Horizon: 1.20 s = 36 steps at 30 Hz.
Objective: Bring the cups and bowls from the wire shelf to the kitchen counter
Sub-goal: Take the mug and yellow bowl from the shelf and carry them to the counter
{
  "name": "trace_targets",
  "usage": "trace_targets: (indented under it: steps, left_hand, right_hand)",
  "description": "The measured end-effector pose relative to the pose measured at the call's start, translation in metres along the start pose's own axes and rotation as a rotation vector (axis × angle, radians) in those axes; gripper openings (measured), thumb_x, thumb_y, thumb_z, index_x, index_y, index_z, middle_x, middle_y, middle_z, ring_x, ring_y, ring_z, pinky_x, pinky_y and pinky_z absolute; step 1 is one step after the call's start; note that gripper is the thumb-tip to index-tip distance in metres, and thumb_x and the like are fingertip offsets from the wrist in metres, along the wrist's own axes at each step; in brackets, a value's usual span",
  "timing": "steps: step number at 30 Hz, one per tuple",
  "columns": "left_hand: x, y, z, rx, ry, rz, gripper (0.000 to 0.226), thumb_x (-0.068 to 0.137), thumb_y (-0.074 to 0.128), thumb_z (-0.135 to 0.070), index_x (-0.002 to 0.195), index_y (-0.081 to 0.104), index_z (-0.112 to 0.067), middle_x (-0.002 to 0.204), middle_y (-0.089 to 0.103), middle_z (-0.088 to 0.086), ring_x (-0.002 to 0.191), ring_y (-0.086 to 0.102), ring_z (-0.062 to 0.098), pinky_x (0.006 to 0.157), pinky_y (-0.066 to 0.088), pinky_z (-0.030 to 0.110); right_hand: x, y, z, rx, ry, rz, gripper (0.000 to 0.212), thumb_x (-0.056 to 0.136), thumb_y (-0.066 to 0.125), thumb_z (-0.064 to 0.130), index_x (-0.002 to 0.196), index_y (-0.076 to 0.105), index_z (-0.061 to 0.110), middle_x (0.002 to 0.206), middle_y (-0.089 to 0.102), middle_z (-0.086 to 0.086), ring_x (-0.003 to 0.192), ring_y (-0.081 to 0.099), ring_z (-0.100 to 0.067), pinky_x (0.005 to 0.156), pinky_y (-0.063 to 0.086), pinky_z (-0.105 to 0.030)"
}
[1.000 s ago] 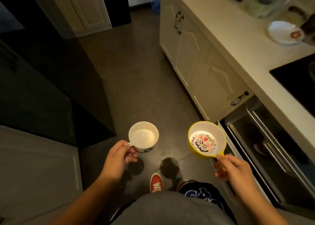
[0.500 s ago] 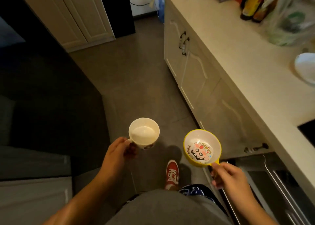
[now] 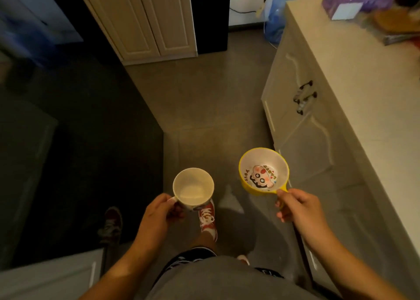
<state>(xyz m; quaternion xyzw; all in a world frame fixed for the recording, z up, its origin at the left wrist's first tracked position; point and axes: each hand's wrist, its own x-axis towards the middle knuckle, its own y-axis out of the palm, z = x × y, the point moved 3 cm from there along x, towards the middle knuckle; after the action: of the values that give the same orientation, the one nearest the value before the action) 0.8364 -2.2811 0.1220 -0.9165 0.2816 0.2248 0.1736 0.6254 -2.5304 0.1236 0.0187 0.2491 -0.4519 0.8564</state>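
Note:
My left hand [image 3: 159,215] grips the handle of a white cup [image 3: 193,189], held upright and empty over the floor. In my right hand [image 3: 297,208] is the short handle of a yellow bowl [image 3: 263,171] with a white inside and a cartoon face printed on its bottom. Both are held at waist height, side by side and apart. The beige kitchen counter [image 3: 363,76] runs along the right, just right of the bowl. No wire shelf is in view.
Cream base cabinets [image 3: 300,126] with dark handles stand under the counter. Purple boxes [image 3: 341,1] and other items sit at its far end. A blue water bottle [image 3: 276,15] stands on the floor beyond. A tall cream cupboard [image 3: 147,17] is ahead; a dark unit [image 3: 79,151] is on the left.
I have walked forward along the counter. The stove top, plate and open drawer have dropped out of view; the counter's far end has come in. Both hands keep their grips.

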Motion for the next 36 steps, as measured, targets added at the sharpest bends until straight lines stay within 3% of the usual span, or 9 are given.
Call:
trace_targets:
  steps: [3,8,12,17,21,25,29,33,36]
  left_hand:
    - [0.058,-0.002,-0.029,-0.004,-0.013,-0.006,0.042,0.099,0.044,-0.017,0.063,0.065,-0.024,0.07,0.068,0.005,0.078,0.066,0.028,0.072,0.056,0.041]
    - [0.139,0.003,-0.095,0.011,0.003,0.061,0.035,0.1,0.043,-0.017,0.072,0.064,-0.018,0.072,0.068,0.006,0.072,0.065,0.022,0.063,0.054,0.031]
    - [0.195,0.029,-0.149,0.019,0.018,0.136,0.029,0.1,0.041,-0.014,0.08,0.061,-0.007,0.08,0.063,0.015,0.075,0.061,0.026,0.066,0.052,0.035]
    - [0.26,0.079,-0.201,0.042,0.039,0.219,0.027,0.1,0.041,-0.012,0.083,0.061,-0.004,0.075,0.064,0.012,0.067,0.063,0.019,0.06,0.053,0.03]
    - [0.311,0.126,-0.239,0.043,0.044,0.274,0.027,0.099,0.042,-0.01,0.079,0.059,-0.006,0.072,0.063,0.012,0.065,0.063,0.02,0.059,0.054,0.03]
    - [0.358,0.165,-0.274,0.056,0.009,0.297,0.029,0.099,0.043,-0.01,0.075,0.059,-0.009,0.068,0.065,0.01,0.066,0.063,0.023,0.061,0.053,0.034]
    - [0.389,0.201,-0.308,0.047,0.012,0.334,0.042,0.097,0.044,-0.008,0.062,0.064,-0.019,0.063,0.066,0.006,0.063,0.063,0.025,0.062,0.051,0.037]
    - [0.411,0.236,-0.342,0.059,0.039,0.366,0.042,0.097,0.045,-0.009,0.061,0.064,-0.019,0.063,0.067,0.006,0.064,0.063,0.024,0.062,0.051,0.037]
    - [0.431,0.261,-0.364,0.087,0.058,0.418,0.037,0.097,0.044,-0.011,0.067,0.064,-0.015,0.065,0.069,0.006,0.065,0.065,0.023,0.063,0.052,0.036]
  right_hand:
    - [0.041,0.022,0.025,0.016,0.003,-0.032,0.034,0.091,0.061,0.01,0.059,0.06,-0.001,0.043,0.058,-0.003,0.035,0.054,-0.013,0.036,0.042,-0.02]
    - [0.081,0.03,0.057,0.03,0.039,-0.095,0.036,0.09,0.064,0.018,0.062,0.063,-0.004,0.051,0.061,-0.011,0.044,0.056,-0.02,0.042,0.045,-0.026]
    - [0.104,0.02,0.069,0.033,0.097,-0.185,0.035,0.09,0.063,0.02,0.063,0.065,0.0,0.055,0.063,-0.014,0.047,0.057,-0.02,0.049,0.045,-0.03]
    - [0.145,0.001,0.074,0.072,0.18,-0.311,0.033,0.09,0.064,0.012,0.061,0.064,-0.005,0.046,0.059,-0.01,0.041,0.056,-0.021,0.041,0.044,-0.029]
    - [0.197,-0.016,0.084,0.034,0.18,-0.323,0.033,0.09,0.063,0.008,0.06,0.064,-0.005,0.047,0.06,-0.009,0.04,0.058,-0.022,0.04,0.046,-0.03]
    - [0.259,-0.035,0.11,-0.02,0.166,-0.328,0.033,0.089,0.065,0.018,0.059,0.068,0.007,0.05,0.066,-0.011,0.042,0.062,-0.019,0.045,0.049,-0.029]
    - [0.317,-0.05,0.149,-0.002,0.154,-0.321,0.031,0.089,0.066,0.021,0.06,0.07,0.011,0.054,0.068,-0.008,0.043,0.062,-0.014,0.045,0.051,-0.026]
    - [0.366,-0.07,0.187,-0.035,0.089,-0.341,0.031,0.091,0.062,0.019,0.065,0.068,0.006,0.059,0.067,-0.016,0.054,0.064,-0.031,0.056,0.055,-0.043]
    - [0.395,-0.082,0.209,-0.025,0.077,-0.413,0.029,0.09,0.063,0.021,0.064,0.069,0.011,0.062,0.069,-0.011,0.053,0.066,-0.026,0.054,0.057,-0.04]
